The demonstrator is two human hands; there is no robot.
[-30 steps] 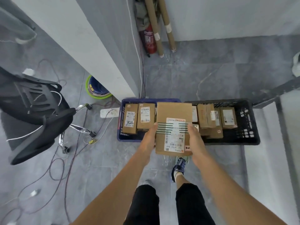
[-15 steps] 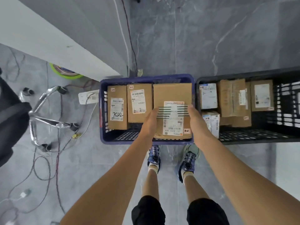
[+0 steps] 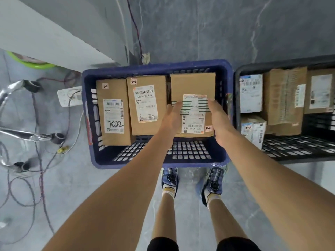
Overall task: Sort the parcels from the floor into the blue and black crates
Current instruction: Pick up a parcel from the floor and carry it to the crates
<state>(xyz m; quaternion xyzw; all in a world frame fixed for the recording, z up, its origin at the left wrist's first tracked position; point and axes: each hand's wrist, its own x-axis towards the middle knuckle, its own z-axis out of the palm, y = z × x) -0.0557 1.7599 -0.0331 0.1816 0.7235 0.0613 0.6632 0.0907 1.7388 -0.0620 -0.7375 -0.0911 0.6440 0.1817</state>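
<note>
Power strip (image 3: 68,96) lies amid cables (image 3: 42,178) — chrome chair base (image 3: 27,135) beside.

Black crate (image 3: 272,66) — right end off-frame

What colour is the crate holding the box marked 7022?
The crate is blue, shown best in the head view.
</note>
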